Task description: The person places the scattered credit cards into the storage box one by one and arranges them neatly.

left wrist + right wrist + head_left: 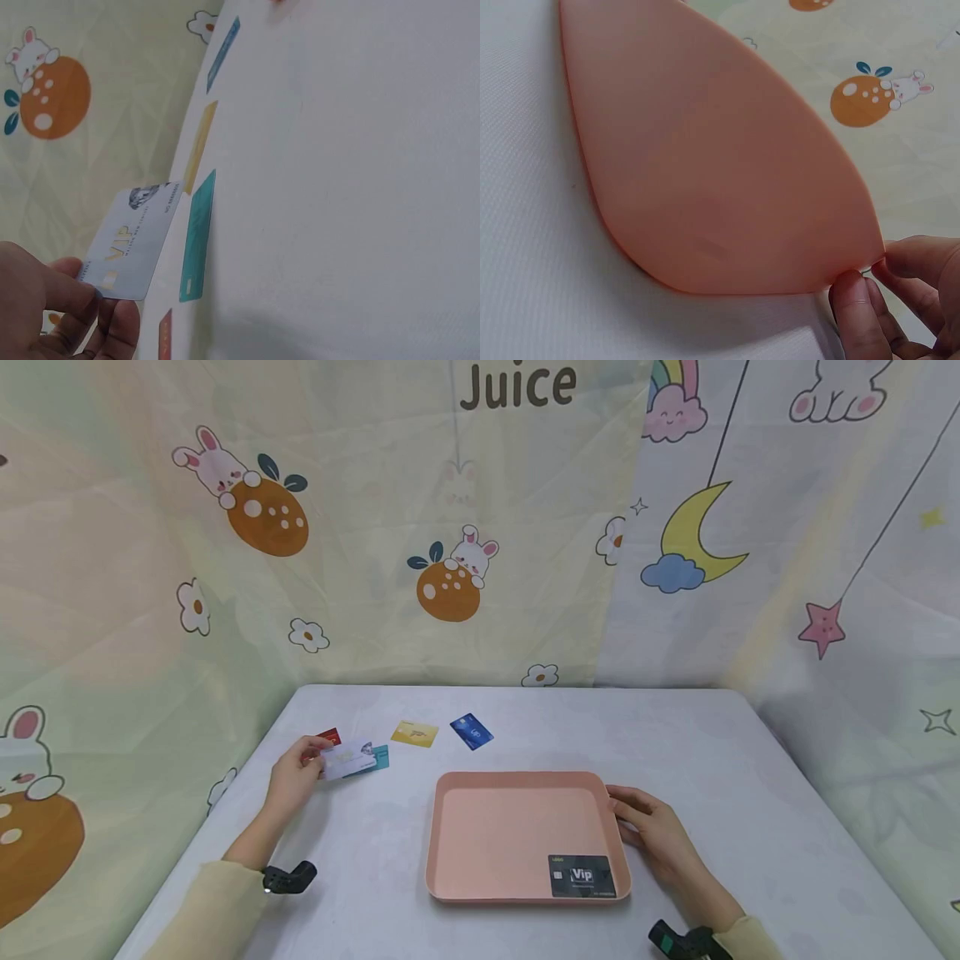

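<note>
In the head view my left hand pinches a white VIP card by one end, thumb against fingers. Gold letters and a small grey picture mark its face. The card is above the table, partly covering a teal card in the head view. A red card lies just behind my left fingers. My right hand holds the right rim of a pink tray, its thumb and fingers at the edge. Inside the tray's near right corner lies a black VIP card.
A gold card and a blue card lie farther back on the white table, beyond the tray. A patterned cloth hangs behind the table and at its sides.
</note>
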A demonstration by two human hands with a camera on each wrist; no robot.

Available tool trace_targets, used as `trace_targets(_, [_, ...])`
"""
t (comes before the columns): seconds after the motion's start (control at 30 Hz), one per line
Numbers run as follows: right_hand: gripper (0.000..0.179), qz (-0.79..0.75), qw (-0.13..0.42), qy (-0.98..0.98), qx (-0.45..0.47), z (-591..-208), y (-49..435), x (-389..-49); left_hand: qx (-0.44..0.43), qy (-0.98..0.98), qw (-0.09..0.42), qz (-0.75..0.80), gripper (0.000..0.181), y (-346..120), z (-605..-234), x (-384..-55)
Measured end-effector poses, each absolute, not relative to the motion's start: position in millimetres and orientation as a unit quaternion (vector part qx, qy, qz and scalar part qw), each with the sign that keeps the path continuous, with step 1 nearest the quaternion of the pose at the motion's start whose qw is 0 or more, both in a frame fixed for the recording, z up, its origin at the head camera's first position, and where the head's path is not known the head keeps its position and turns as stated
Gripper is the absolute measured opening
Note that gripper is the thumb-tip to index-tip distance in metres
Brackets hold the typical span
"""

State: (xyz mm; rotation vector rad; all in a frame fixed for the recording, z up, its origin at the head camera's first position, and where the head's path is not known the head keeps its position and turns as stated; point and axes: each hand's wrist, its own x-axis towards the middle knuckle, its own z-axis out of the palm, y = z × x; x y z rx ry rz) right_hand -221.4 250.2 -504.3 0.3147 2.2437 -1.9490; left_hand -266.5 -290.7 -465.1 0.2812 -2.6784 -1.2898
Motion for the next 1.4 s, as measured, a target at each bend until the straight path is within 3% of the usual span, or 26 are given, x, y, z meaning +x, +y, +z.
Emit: trace_targets(1.4, [0.051, -0.653, 0.075, 0.747, 0.1, -503.8, 251.1, -220.5, 0.027, -0.883, 0.055, -0.465, 0.026, -228.8, -456.1, -256.5])
